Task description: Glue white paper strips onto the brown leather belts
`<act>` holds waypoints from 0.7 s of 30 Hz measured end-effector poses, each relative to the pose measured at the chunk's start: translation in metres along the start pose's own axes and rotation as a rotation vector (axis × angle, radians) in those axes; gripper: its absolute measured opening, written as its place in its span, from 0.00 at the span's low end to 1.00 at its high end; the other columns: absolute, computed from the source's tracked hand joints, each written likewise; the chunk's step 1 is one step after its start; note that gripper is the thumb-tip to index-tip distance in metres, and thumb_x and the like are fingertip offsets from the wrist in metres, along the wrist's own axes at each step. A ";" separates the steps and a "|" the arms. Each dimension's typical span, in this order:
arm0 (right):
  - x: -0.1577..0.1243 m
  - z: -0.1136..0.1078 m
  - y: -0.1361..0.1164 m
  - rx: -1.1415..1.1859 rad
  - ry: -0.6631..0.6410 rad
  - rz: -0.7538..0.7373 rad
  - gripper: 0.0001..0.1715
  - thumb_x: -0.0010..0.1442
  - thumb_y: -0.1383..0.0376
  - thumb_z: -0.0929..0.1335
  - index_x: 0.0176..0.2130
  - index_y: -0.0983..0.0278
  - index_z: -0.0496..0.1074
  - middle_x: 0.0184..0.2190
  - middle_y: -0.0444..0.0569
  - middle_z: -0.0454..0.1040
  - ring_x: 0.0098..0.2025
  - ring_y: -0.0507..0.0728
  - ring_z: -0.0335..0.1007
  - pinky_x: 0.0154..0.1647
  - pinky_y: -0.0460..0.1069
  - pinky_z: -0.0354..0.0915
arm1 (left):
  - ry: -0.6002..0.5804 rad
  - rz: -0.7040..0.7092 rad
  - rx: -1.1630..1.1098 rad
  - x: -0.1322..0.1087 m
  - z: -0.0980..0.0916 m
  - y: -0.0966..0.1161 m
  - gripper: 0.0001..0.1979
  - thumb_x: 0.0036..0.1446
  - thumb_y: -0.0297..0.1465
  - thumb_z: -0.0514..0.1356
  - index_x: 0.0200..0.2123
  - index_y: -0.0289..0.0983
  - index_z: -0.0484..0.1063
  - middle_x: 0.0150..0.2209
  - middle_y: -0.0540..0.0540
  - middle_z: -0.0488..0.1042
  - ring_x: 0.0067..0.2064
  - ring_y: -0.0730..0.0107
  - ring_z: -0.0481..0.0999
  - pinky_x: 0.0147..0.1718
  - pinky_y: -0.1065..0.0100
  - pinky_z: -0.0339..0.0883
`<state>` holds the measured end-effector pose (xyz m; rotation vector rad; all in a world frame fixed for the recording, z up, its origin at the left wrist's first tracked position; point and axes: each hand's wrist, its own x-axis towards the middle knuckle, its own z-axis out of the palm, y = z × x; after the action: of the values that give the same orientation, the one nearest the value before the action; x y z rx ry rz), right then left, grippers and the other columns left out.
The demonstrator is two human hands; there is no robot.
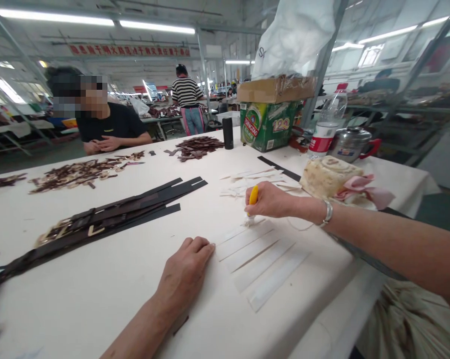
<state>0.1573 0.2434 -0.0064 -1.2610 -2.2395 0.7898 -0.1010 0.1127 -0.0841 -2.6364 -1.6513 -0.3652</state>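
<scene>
My right hand (272,200) is closed round a yellow-handled brush (253,195), its tip pressed on the top end of a row of several white strips (260,262) lying side by side on the white table (98,294). My left hand (185,271) rests on the table with fingers curled under, its fingertips touching the left edge of the nearest strip and holding nothing.
Long dark belts with buckles (98,222) lie to the left. Beyond are piles of brown pieces (198,147), more white strips (255,182), a black cylinder (228,133), a green box (268,124), a water bottle (326,129), a kettle (352,143) and a cloth bundle (330,177). A person sits opposite; another stands behind.
</scene>
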 end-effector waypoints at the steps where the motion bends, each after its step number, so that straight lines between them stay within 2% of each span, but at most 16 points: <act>1: -0.001 -0.008 0.006 -0.028 0.013 0.010 0.04 0.43 0.73 0.69 0.21 0.66 0.73 0.15 0.38 0.67 0.21 0.48 0.60 0.22 0.44 0.54 | 0.005 -0.003 0.004 0.000 0.000 0.000 0.18 0.65 0.21 0.48 0.50 0.40 0.72 0.47 0.45 0.74 0.46 0.62 0.69 0.42 0.64 0.70; 6: -0.013 -0.047 0.018 -0.066 0.134 -0.005 0.02 0.44 0.71 0.70 0.22 0.66 0.74 0.16 0.39 0.66 0.21 0.49 0.59 0.22 0.44 0.53 | 0.044 -0.028 0.004 0.003 -0.004 -0.001 0.18 0.65 0.22 0.48 0.49 0.40 0.73 0.47 0.45 0.74 0.47 0.61 0.70 0.43 0.63 0.69; 10: -0.031 -0.071 0.004 0.026 0.316 -0.070 0.05 0.50 0.67 0.70 0.26 0.66 0.75 0.18 0.40 0.68 0.23 0.49 0.60 0.23 0.44 0.55 | 0.093 -0.100 0.002 0.036 -0.010 0.007 0.18 0.67 0.25 0.46 0.52 0.37 0.71 0.49 0.41 0.74 0.50 0.57 0.68 0.48 0.58 0.67; 12: -0.041 -0.079 -0.008 0.100 0.412 -0.094 0.06 0.53 0.65 0.70 0.28 0.67 0.75 0.19 0.40 0.68 0.22 0.48 0.60 0.22 0.43 0.54 | 0.024 -0.137 -0.054 0.062 -0.010 0.017 0.19 0.69 0.31 0.45 0.55 0.37 0.70 0.49 0.40 0.73 0.51 0.56 0.68 0.49 0.57 0.66; 15: -0.055 -0.086 -0.021 0.146 0.499 -0.101 0.08 0.55 0.63 0.71 0.29 0.67 0.74 0.17 0.40 0.66 0.20 0.47 0.58 0.20 0.43 0.52 | -0.086 -0.169 -0.121 0.094 -0.005 0.033 0.21 0.71 0.39 0.44 0.50 0.40 0.74 0.45 0.41 0.72 0.48 0.58 0.71 0.45 0.60 0.66; 18: -0.068 -0.093 -0.023 0.181 0.556 -0.125 0.09 0.55 0.63 0.72 0.28 0.67 0.74 0.17 0.40 0.66 0.19 0.47 0.57 0.18 0.43 0.51 | -0.125 -0.157 -0.136 0.104 -0.002 0.046 0.23 0.71 0.42 0.43 0.44 0.43 0.76 0.41 0.43 0.72 0.44 0.60 0.73 0.40 0.63 0.67; 21: -0.078 -0.100 -0.013 0.226 0.592 -0.152 0.11 0.55 0.62 0.73 0.28 0.67 0.74 0.18 0.41 0.67 0.18 0.47 0.57 0.17 0.43 0.51 | -0.169 -0.137 -0.158 0.106 -0.006 0.052 0.22 0.70 0.43 0.43 0.44 0.46 0.76 0.41 0.45 0.72 0.43 0.63 0.74 0.39 0.66 0.66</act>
<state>0.2501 0.1962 0.0678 -1.0321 -1.6918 0.5069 -0.0119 0.1828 -0.0507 -2.7412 -1.9376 -0.2935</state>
